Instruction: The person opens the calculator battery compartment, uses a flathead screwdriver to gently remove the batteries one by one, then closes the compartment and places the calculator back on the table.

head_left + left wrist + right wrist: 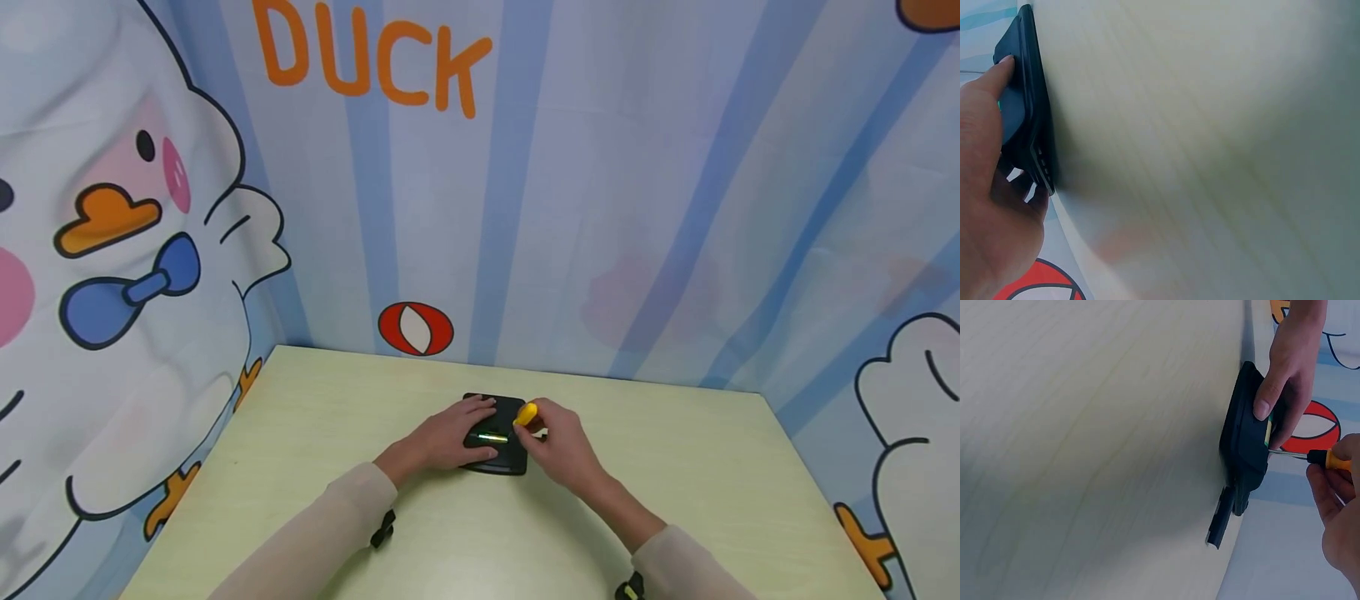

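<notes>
A flat black device with rounded corners lies on the table, a greenish-yellow strip showing on its top. My left hand holds it from the left, thumb on the near part and fingers reaching over the far part. In the left wrist view, that thumb presses the upper face of the device. Between thumb and fingers, my right hand pinches the yellow handle of a screwdriver. The right wrist view shows the screwdriver's thin metal shaft reaching to the device; its tip is hidden.
A narrow dark piece sticks out beside the device in the right wrist view. The pale wooden table extends around both hands. Behind it hangs a blue-striped cloth printed with ducks and a red ball.
</notes>
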The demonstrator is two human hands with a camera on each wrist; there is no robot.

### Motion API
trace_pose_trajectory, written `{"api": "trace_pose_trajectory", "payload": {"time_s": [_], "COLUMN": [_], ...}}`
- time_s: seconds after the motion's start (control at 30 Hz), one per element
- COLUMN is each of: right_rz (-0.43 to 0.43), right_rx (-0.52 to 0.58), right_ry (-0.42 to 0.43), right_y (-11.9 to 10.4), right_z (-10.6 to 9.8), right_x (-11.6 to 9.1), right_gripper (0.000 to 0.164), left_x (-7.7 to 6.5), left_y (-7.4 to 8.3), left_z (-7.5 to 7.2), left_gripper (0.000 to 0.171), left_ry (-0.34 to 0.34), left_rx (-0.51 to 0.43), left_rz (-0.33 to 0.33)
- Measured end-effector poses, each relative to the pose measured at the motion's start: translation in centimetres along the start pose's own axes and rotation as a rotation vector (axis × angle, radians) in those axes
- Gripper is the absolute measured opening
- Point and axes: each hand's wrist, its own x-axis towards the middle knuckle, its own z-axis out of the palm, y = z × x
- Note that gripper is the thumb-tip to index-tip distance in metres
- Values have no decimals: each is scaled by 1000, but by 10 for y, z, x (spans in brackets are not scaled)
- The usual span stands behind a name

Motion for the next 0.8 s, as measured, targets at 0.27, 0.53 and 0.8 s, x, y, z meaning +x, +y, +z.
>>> {"api": "trace_pose_trajectory", "payload": {"time_s": [0.27, 0.53, 0.8], "right_rz": [20, 179, 218], "right_rx": [-55, 70, 145], "right_ry": [-55, 2, 45], "right_y": [-7, 4, 11], "right_z": [1, -2, -1], "right_x": [7, 4, 2], "right_gripper": [14, 10, 11], "left_x": [0, -1, -2], "left_y": [0, 1, 3], "left_z": [1, 1, -3], "left_gripper": [79, 79, 79], "left_ry": [-2, -10, -8], "left_rx": [-4, 16, 8], "left_rz": [-12, -10, -6]}}
